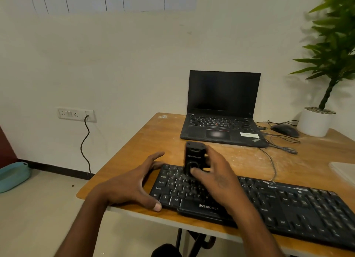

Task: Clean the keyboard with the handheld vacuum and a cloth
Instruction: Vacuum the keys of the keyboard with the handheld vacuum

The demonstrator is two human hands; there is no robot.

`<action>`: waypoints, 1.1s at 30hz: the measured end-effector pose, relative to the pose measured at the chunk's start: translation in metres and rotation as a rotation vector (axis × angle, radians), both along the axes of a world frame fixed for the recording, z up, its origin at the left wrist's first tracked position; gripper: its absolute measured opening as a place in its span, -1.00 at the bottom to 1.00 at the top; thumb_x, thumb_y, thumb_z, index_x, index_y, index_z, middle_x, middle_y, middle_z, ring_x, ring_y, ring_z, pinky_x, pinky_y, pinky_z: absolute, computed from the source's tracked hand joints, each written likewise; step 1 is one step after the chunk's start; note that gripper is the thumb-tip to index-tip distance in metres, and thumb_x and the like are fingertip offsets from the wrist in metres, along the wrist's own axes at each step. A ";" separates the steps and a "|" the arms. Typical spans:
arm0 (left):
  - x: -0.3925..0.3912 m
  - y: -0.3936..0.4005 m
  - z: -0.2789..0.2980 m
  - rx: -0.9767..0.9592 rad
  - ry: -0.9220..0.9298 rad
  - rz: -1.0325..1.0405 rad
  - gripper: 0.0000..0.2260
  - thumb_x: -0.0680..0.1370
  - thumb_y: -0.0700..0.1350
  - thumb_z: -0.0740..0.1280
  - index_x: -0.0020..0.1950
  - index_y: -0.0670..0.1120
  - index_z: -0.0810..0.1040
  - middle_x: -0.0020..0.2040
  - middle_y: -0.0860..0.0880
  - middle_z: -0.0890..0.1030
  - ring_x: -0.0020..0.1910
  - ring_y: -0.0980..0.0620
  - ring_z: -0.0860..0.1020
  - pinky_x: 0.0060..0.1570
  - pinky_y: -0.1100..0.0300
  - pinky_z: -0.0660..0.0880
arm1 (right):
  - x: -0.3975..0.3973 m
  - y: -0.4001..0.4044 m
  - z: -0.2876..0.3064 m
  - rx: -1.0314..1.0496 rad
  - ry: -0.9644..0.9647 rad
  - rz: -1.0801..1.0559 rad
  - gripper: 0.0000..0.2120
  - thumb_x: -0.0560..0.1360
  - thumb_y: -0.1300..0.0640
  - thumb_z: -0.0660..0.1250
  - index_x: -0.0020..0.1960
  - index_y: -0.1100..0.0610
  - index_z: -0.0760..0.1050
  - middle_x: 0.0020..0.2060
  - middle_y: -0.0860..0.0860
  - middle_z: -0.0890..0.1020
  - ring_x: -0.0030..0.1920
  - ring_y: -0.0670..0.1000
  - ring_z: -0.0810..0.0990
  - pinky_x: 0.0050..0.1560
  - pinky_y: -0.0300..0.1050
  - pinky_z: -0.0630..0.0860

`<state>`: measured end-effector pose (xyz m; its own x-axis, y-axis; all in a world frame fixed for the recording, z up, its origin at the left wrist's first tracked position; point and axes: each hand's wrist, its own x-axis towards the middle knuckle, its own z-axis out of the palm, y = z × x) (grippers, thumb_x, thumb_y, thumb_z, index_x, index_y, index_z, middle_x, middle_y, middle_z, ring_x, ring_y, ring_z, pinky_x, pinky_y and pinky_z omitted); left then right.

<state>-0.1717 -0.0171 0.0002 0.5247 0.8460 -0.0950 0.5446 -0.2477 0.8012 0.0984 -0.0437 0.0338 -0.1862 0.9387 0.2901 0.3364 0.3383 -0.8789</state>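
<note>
A black keyboard (pixel 288 205) lies along the near edge of the wooden table (pixel 153 141). My right hand (pixel 217 178) grips a small black handheld vacuum (pixel 194 157), held upright with its lower end on the keys at the keyboard's left part. My left hand (pixel 134 183) has its fingers spread around the keyboard's left end, thumb at the front corner and fingers at the back corner. A pale flat thing (pixel 343 170), possibly a cloth, shows at the table's right edge.
An open black laptop (pixel 222 110) stands at the back of the table, with a black mouse (pixel 285 130) and loose cables (pixel 278 145) to its right. A potted plant (pixel 318 120) fills the back right corner. A wall socket with a cord (pixel 85 134) is at the left.
</note>
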 end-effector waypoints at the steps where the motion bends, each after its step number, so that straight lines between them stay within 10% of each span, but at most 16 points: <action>1: 0.000 0.001 -0.001 0.001 0.003 0.000 0.14 0.36 0.00 0.70 0.58 0.50 -0.08 0.47 0.45 0.34 0.44 0.32 0.41 0.42 0.26 0.43 | 0.011 -0.005 -0.001 -0.003 0.033 -0.023 -0.51 0.56 0.27 0.38 0.20 -0.31 0.40 0.05 -0.20 0.61 -0.02 -0.32 0.62 -0.08 -0.12 0.66; 12: 0.003 0.000 0.004 -0.015 0.005 0.011 0.13 0.39 -0.12 0.68 0.60 0.44 -0.06 0.49 0.34 0.34 0.38 0.36 0.44 0.31 0.33 0.49 | -0.031 0.007 -0.002 0.007 -0.119 -0.079 -0.54 0.56 0.27 0.33 0.34 -0.12 0.32 0.09 -0.06 0.61 0.03 -0.09 0.59 -0.10 -0.16 0.55; 20: 0.000 0.001 0.000 -0.010 -0.001 0.000 0.14 0.38 -0.06 0.69 0.59 0.48 -0.07 0.51 0.36 0.32 0.39 0.37 0.42 0.33 0.35 0.46 | 0.032 -0.016 -0.006 -0.020 0.049 -0.138 -0.59 0.57 0.29 0.37 0.23 -0.17 0.41 0.01 -0.20 0.63 -0.07 -0.39 0.60 -0.19 -0.22 0.61; 33: 0.001 0.001 0.002 -0.025 -0.029 -0.008 0.13 0.36 -0.03 0.69 0.59 0.48 -0.04 0.55 0.28 0.32 0.41 0.33 0.43 0.31 0.34 0.48 | 0.013 -0.008 -0.004 -0.007 0.043 -0.083 -0.55 0.57 0.29 0.35 0.28 -0.18 0.41 0.04 -0.24 0.61 0.00 -0.26 0.63 -0.06 -0.19 0.64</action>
